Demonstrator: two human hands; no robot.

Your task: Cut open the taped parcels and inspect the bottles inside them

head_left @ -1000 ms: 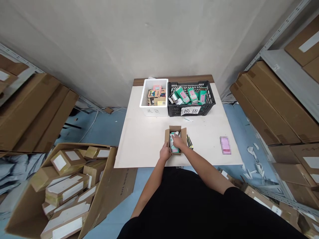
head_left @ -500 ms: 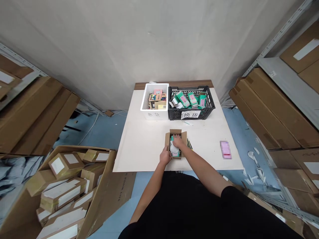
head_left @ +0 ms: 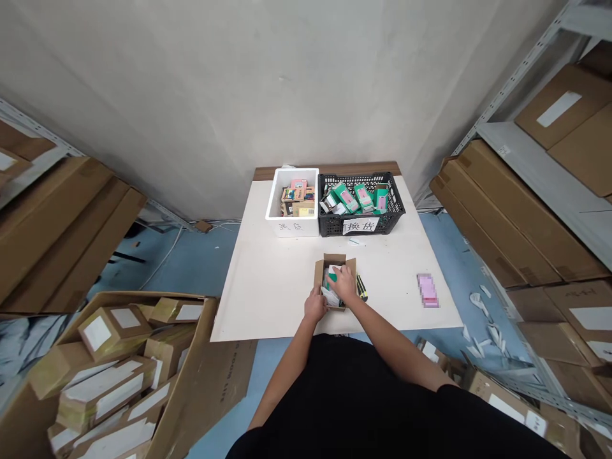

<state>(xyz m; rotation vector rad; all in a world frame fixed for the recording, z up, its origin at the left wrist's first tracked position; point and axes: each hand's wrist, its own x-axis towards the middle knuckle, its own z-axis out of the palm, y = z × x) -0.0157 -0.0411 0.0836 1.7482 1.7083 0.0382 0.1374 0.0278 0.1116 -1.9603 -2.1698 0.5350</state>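
Observation:
A small open cardboard box (head_left: 335, 259) with raised flaps stands near the table's front edge. My left hand (head_left: 315, 305) grips its near left side, fingers closed on the cardboard. My right hand (head_left: 345, 284) reaches in from the right, its fingers closed on a small green-and-white box (head_left: 333, 276) inside. A crumpled white piece (head_left: 329, 296), paper or plastic, lies at the near end of the cardboard box. The hands hide part of the contents. Just right of the cardboard box lies a black-and-yellow cutter-like tool (head_left: 361, 288).
At the table's back stand a white bin (head_left: 292, 227) of small boxes and a black crate (head_left: 396, 213) of green boxes. A blurred pink item (head_left: 428, 291) lies at right. A large carton (head_left: 203, 331) of parcels stands left; shelves with cartons (head_left: 516, 217) flank both sides.
My right hand has shifted within the cardboard box, and more of the green-and-white box's white part shows. The white crumpled piece sits closer to the near end. The view has shifted slightly.

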